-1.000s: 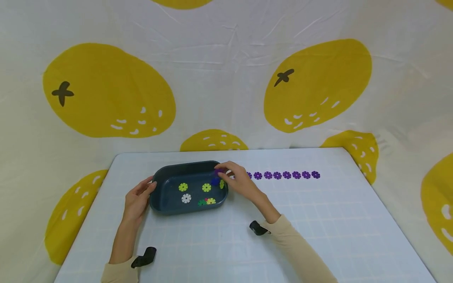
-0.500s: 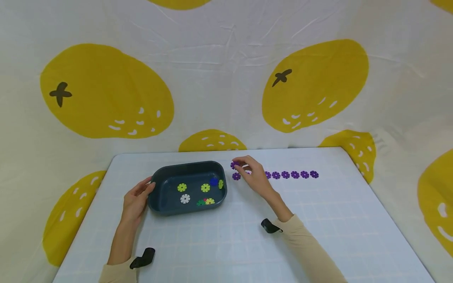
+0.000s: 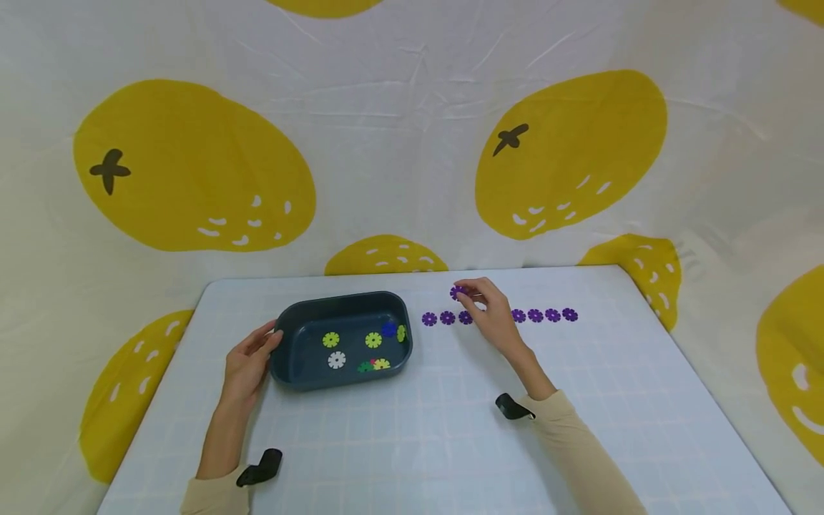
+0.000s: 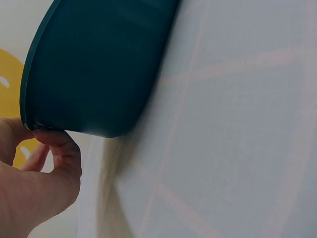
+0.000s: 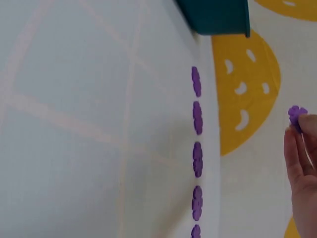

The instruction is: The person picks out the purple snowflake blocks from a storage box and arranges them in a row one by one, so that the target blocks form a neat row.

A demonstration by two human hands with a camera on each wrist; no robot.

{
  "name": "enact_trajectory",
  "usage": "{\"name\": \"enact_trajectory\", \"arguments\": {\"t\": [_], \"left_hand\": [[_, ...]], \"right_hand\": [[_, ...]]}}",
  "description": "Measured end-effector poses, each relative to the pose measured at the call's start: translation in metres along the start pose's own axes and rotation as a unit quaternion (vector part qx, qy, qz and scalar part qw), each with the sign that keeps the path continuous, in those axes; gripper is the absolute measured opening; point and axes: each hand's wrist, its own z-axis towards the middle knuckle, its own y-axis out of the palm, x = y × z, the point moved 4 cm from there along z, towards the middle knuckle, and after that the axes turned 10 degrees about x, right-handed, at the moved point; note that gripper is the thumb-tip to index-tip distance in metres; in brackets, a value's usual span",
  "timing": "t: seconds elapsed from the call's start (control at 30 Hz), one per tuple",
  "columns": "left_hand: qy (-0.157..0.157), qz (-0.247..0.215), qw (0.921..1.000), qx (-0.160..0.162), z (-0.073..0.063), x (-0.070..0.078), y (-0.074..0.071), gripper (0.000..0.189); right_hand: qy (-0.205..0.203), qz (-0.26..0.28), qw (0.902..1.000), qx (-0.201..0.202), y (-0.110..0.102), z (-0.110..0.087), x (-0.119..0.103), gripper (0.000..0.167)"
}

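A dark teal tray [image 3: 309,372] lies on the left half of the table. My left hand [image 3: 247,361] grips its left end, thumb on the rim, as the left wrist view also shows at the tray's wall [image 4: 94,69]. Between right thumb and fingers I pinch a purple flower-shaped disc [image 3: 458,292], raised above the table; the same disc [image 5: 296,115] shows in the right wrist view. My right hand [image 3: 494,320] is over a row of purple flower discs [image 3: 447,318] and hides part of it. Inside the tray lie several yellow-green discs [image 3: 331,340], a white disc [image 3: 337,360] and a blue disc [image 3: 389,329].
The row of discs runs right from the tray, ending in a purple disc [image 3: 569,315]. A pale checked cloth covers the table [image 3: 399,450]. Behind the far edge hangs a white curtain [image 3: 399,157] with yellow fruit prints.
My right hand has moved from the tray's right end rightward over the row, carrying the purple flower disc. The row's left discs have come into sight. The left hand and the tray stay put.
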Motion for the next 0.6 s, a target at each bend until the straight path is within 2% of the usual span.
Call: {"name": "enact_trajectory", "arguments": {"t": [0.1,0.23,0.4,0.6], "left_hand": [[-0.001,0.004,1.0000,-0.001,0.001,0.000,0.000,0.063],[-0.005,0.007,0.9999,-0.006,0.000,0.000,0.000,0.064],[-0.006,0.000,1.0000,-0.005,0.000,0.000,0.001,0.062],[-0.012,-0.007,0.9999,-0.003,0.000,0.000,-0.001,0.065]], "right_hand": [[0.004,-0.005,0.9999,0.009,-0.007,-0.001,0.020,0.026],[0.020,-0.013,0.9996,0.015,-0.018,-0.003,0.034,0.027],[0.026,-0.012,0.9991,0.031,-0.033,-0.007,0.043,0.026],[0.011,-0.042,0.9975,0.056,-0.048,-0.012,0.047,0.025]]}}
